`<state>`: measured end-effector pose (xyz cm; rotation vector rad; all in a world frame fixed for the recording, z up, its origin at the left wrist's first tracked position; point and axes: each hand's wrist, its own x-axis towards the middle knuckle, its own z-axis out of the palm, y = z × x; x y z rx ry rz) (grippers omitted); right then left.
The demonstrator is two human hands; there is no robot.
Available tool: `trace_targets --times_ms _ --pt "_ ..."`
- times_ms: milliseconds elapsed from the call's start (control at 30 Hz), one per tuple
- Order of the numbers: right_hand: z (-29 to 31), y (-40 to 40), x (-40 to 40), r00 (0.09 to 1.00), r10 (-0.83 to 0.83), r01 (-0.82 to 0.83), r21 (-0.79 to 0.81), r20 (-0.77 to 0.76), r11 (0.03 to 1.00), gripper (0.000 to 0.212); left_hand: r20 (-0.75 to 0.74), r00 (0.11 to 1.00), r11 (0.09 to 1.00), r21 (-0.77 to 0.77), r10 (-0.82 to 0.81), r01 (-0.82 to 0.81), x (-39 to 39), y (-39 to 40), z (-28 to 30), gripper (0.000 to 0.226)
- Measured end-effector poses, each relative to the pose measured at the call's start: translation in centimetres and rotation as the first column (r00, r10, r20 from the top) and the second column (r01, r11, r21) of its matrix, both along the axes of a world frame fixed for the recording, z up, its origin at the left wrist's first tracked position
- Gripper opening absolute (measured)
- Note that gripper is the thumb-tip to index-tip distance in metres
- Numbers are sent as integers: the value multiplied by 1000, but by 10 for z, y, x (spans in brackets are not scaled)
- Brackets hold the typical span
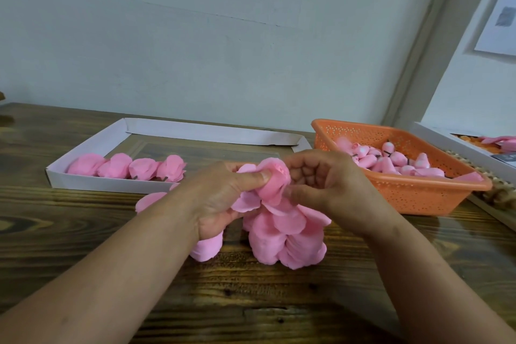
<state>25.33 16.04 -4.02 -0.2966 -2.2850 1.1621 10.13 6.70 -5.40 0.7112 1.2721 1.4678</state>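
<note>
White tray [83, 177]: left of and beyond the left grip, with four finished blooms [127, 166] in a row inside.
Left grip [220, 198]: curled, thumb pinching the pink flower [275, 184].
Pink flower: held between both grips, just above the petal pile [284, 240] on the desk [251, 301].
Right grip [329, 184]: fingers curled, thumb against the flower's right side.
Orange basket [418, 193]: right of the right grip, holding pink buds [391, 160].

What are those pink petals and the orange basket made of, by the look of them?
The pink petals: thin matte fabric or crepe paper, seemingly; soft, creased edges. The orange basket: moulded plastic, slightly glossy, walls pierced with small holes.
</note>
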Motion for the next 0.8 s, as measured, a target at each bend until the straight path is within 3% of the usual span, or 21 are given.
trace_targets --times_ms 133,267,367,567,667,800 --pt "-4 -2 -4 994 -112 113 104 -20 988 17 6 1000 1000 -14 7 -7 1 1 0 31" --pt "-4 -3 -6 984 -180 176 311 -17 934 17 3 1000 1000 -16 -6 6 3 0 0 24" --pt "-4 -4 -6 983 -182 173 375 -13 911 16 9 1000 1000 -19 -18 18 6 -1 1 17" --pt "-8 -4 -10 981 -175 189 232 -80 954 4 -13 999 999 26 41 -41 8 1 0 17" --pt "-11 -1 -12 953 -257 278 128 -158 952 29 21 1000 997 79 13 -14 10 1 1 24" --pt "-11 -1 -15 951 -267 285 101 -155 953 31 -31 992 991 67 122 -119 16 3 -1 19"
